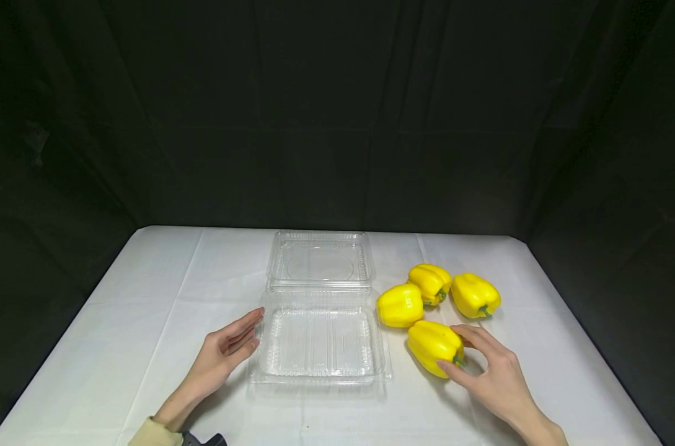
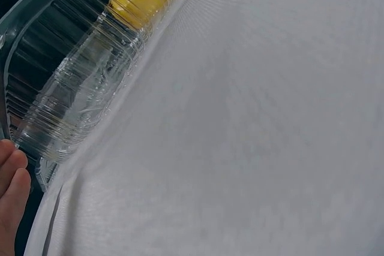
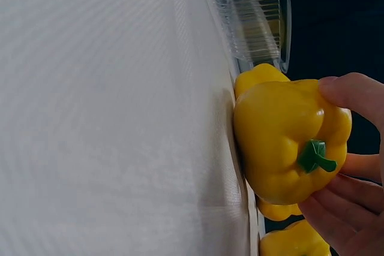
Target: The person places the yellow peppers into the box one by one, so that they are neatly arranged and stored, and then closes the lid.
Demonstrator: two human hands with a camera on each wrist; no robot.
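Note:
My right hand (image 1: 490,368) holds the nearest yellow bell pepper (image 1: 433,347) between thumb and fingers, at its stem end. In the right wrist view this pepper (image 3: 291,139) shows its green stem, with the thumb on one side and fingers on the other. A clear plastic clamshell container (image 1: 322,378) lies opened out flat in the middle, its base nearer me and its lid (image 1: 320,259) behind. Beside the base's left rim is my left hand (image 1: 222,359), fingers relaxed, fingertips right at the edge. The left wrist view shows those fingers (image 2: 13,187) by the container wall (image 2: 78,76).
Three more yellow bell peppers lie right of the container: one by its rim (image 1: 400,305), one behind (image 1: 429,282), one farther right (image 1: 475,295). A white cloth (image 1: 164,347) covers the table. Black curtains (image 1: 326,124) enclose the back and sides.

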